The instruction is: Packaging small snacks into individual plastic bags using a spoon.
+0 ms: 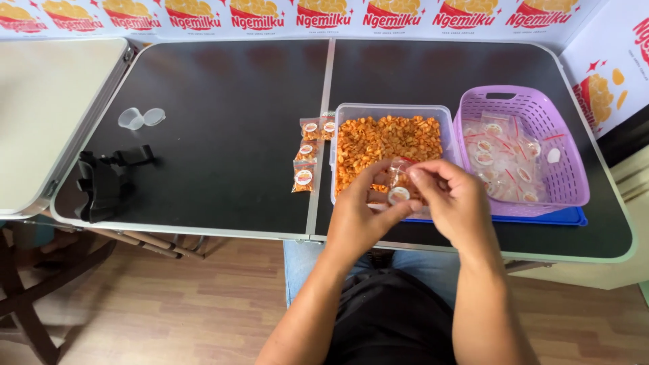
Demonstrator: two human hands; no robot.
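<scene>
Over a black folding worktop (pixel 223 155), seen from a head-worn camera looking down, a person's two hands meet near the front edge. The left hand (pixel 362 213) and the right hand (pixel 449 199) both pinch one small clear packet (pixel 400 182) between thumb and fingertips. The packet has a round label and holds a little orange snack. It is lifted just above the near rim of a clear plastic tub (pixel 392 111), which is filled with orange snack pieces (pixel 385 142).

Just right of the tub, touching it, sits a purple plastic basket (pixel 568 142) holding a heap of empty clear packets (pixel 503 159) with red strips and round labels. A blue tray (pixel 564 217) shows under the basket's front edge.

Left of the tub, along the worktop's centre seam, lie four filled packets (pixel 307 152) in a loose column, two of them side by side at the top.

Well apart, toward the left end of the worktop, stand a small clear cup (pixel 131 119) with its lid (pixel 154 116) just beside it. Nearer the front left corner lies a black strap-like object (pixel 108 179); what it is cannot be told.

A pale second table (pixel 47 108) adjoins on the left. Wooden flooring (pixel 203 304) shows below, along with the person's forearms and dark clothing.
</scene>
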